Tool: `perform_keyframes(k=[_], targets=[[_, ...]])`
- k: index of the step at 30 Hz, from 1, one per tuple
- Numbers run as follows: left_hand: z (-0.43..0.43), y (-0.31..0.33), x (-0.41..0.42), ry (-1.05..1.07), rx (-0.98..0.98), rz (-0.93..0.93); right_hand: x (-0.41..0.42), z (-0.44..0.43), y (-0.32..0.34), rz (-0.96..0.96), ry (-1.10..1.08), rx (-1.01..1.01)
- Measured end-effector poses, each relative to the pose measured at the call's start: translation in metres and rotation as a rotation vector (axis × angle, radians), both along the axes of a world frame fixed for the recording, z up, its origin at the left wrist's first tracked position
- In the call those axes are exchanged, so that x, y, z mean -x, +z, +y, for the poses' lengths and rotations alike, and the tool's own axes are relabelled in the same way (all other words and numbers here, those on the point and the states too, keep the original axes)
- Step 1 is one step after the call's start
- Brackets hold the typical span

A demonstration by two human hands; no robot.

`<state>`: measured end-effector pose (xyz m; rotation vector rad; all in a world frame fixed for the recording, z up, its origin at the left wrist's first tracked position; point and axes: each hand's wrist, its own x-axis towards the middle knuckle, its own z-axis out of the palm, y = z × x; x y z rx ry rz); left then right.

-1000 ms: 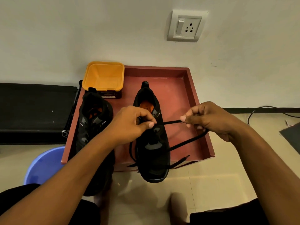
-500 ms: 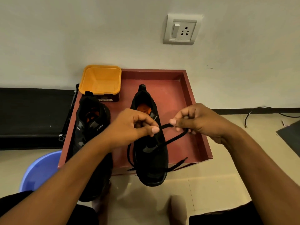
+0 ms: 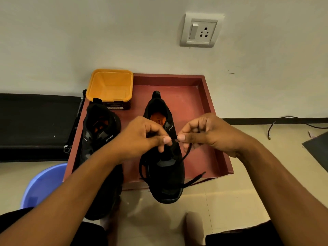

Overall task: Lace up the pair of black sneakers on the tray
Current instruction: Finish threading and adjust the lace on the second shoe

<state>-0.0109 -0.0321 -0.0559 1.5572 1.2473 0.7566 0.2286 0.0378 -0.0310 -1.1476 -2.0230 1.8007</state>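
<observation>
While both hands meet above the middle sneaker (image 3: pixel 165 176), they hold one black lace (image 3: pixel 186 154) between them. The left hand (image 3: pixel 142 137) pinches it with thumb and forefinger, and the right hand (image 3: pixel 209 134) pinches it just beside, so the two thumb tips almost touch. From the right hand the lace drops in a loop to this sneaker, which lies directly under the hands, with its toe reaching over the near edge of the red tray (image 3: pixel 200 107). Another lace end lies loose to the right of the toe.

The second sneaker (image 3: pixel 99 128) lies at the left side of the tray, partly under the left forearm. A yellow tub (image 3: pixel 110 86) stands at the tray's far left corner. The tray sits on a pale floor (image 3: pixel 230 201) against a white wall with a switch socket (image 3: pixel 201 30). A blue basin (image 3: pixel 44 183) is partly hidden at the left, and a black cable (image 3: pixel 292 119) lies at the right. The eyelets are too dark to make out.
</observation>
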Motion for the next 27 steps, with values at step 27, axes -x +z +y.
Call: perform_keyframes(k=[27], targets=[[-0.01, -0.003, 0.031, -0.212, 0.32, 0.21, -0.015, 0.008, -0.003, -0.165, 0.075, 0.035]])
